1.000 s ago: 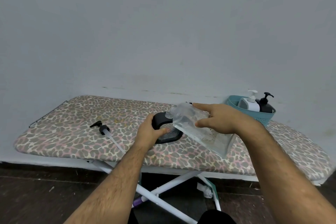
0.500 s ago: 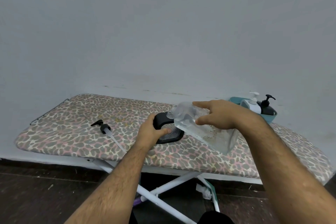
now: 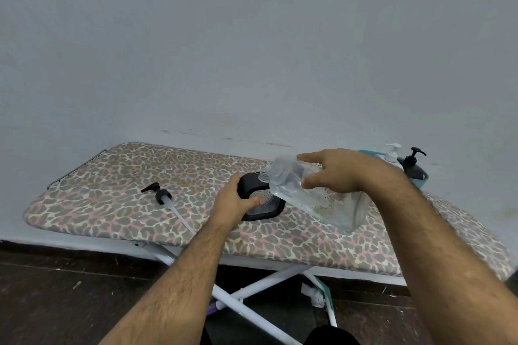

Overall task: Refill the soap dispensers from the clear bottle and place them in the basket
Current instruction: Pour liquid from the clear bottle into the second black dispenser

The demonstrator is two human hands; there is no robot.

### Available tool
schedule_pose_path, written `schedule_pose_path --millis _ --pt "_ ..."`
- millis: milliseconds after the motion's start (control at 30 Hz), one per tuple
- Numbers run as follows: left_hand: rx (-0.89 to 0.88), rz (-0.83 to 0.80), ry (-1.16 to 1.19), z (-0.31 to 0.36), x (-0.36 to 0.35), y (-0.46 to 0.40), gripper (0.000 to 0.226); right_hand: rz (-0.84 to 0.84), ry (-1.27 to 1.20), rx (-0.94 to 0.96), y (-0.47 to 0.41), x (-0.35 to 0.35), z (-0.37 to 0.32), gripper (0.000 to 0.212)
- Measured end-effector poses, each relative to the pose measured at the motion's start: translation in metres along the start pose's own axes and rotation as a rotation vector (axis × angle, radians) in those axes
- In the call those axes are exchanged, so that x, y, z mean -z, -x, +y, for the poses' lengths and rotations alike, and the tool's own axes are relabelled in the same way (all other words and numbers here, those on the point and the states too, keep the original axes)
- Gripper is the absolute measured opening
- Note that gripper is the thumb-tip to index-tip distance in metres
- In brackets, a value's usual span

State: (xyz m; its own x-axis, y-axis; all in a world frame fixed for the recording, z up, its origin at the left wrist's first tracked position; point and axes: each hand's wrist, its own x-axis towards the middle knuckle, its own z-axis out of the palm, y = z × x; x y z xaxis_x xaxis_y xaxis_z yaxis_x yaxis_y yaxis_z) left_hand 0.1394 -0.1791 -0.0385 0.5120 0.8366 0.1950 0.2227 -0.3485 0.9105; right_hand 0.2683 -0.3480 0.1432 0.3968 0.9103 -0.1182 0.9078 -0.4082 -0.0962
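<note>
Left hand (image 3: 234,204) clamped around the black dispenser (image 3: 259,199) on the leopard-print ironing board (image 3: 112,190), right hand (image 3: 344,171) gripping the tilted clear bottle (image 3: 314,193) with its neck at the dispenser's mouth, pump head (image 3: 161,194) lying loose to the left, basket (image 3: 420,176) far right with two dispensers.

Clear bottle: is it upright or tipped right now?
Tipped. The clear bottle lies nearly on its side in the right hand, mouth down against the black dispenser, which the left hand steadies.
</note>
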Motion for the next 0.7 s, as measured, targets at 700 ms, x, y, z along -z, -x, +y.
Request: schedule_pose_path --millis 700 --pt "0.002 0.000 0.009 0.000 0.000 0.000 0.059 -0.025 0.000 -0.026 0.000 0.011 -0.008 0.068"
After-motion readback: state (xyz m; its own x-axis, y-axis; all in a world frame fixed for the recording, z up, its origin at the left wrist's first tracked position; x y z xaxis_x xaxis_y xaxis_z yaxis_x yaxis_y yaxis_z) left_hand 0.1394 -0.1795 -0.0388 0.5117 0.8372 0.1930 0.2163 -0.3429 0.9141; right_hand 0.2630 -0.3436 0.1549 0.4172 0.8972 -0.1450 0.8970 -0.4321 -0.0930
